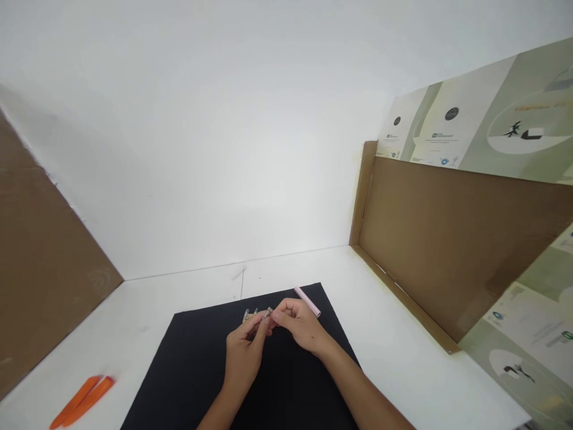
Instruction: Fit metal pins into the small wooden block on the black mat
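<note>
Above a black mat (201,358) my two hands meet, their fingertips pinched together around a small, shiny piece (269,310) too small to name. My left hand (249,343) is closed, thumb against the forefinger at the piece. My right hand (299,322) is closed too, its thumb and forefinger at the other side of the piece. Just beyond my left fingers, a few small clear and metallic parts (246,314) show, partly hidden by the hand. A pale pink rod (308,301) lies on the mat behind my right hand.
Two orange strips (85,401) lie on the white table (134,325) at the lower left. A brown board (49,257) stands at the left, and a cardboard panel (447,239) with printed sheets stands at the right. A white wall (224,131) rises behind.
</note>
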`<state>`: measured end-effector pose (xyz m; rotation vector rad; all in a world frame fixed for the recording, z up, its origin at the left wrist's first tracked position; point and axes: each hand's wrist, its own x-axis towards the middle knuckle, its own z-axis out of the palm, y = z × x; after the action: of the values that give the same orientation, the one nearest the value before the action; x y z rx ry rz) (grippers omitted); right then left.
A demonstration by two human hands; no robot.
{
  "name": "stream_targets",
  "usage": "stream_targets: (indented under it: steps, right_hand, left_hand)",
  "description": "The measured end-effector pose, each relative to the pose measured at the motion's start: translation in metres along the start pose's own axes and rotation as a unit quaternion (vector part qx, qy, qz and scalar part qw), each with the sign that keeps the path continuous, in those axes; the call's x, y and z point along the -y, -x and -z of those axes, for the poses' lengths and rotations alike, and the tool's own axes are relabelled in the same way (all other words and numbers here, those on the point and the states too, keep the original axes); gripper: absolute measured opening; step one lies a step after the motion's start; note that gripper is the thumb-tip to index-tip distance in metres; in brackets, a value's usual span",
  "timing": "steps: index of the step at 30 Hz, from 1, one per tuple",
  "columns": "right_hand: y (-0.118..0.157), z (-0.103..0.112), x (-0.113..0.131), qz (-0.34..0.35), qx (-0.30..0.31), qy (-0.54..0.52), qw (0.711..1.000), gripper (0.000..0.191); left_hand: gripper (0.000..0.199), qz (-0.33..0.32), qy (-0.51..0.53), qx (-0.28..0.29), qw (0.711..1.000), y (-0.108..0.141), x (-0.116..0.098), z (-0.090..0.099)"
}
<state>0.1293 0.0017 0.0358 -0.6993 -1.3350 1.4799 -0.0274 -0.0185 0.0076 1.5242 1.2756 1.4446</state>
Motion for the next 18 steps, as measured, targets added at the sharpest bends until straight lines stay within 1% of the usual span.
stream_targets:
  steps: [4,10,18]
  right_hand:
    - [0.0008,-0.0003,0.0022,-0.005,0.003,0.01,1.0,0.027]
    - [0.0029,-0.0017,0.0063,0.003,0.033,-0.008,0.999,0.026]
    - [0.0022,-0.0012,0.0067,0.001,0.034,-0.01,0.999,0.027]
  left_hand:
    - [0.03,0.005,0.0,-0.001,1.0,0.0005,0.0015,0.0006]
    - [0.027,0.0,0.001,-0.005,1.0,0.0008,-0.0003,0.001]
    - [0.028,0.005,0.009,-0.006,1.0,0.0004,-0.002,0.0006]
